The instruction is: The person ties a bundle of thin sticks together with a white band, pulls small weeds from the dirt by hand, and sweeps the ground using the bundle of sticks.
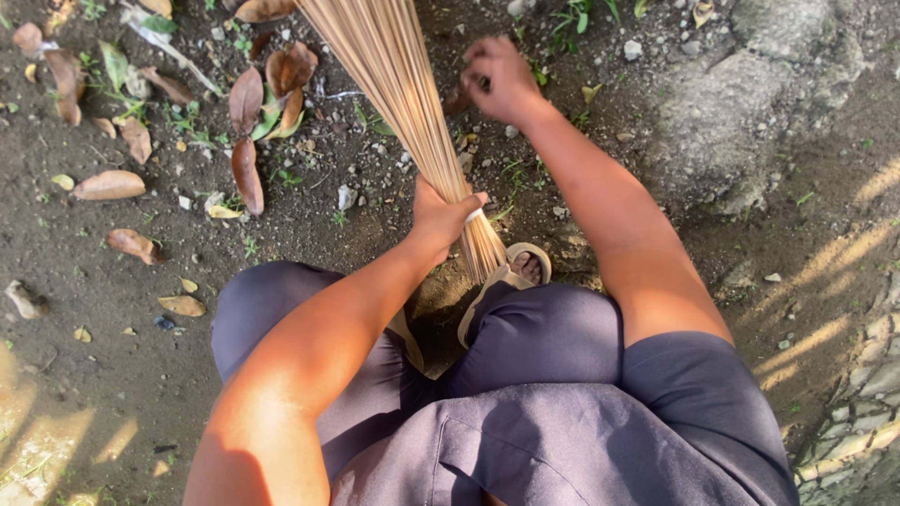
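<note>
left hand (441, 217) clenched round the bound neck of a stick broom (394, 84) fanning to 12 o'clock over bare dirt, right hand (500, 80) at 1 o'clock pinching a dark bit off the ground, dry leaves (253, 122) at 10 o'clock, sandal (511, 272) just below.

Bare dark soil (112, 309) lies open to the left, dotted with dry brown leaves (248, 141). A fanned bundle of pale broom sticks (398, 84) splits the middle ground; a grey stone slab (741, 103) blocks the right.
</note>
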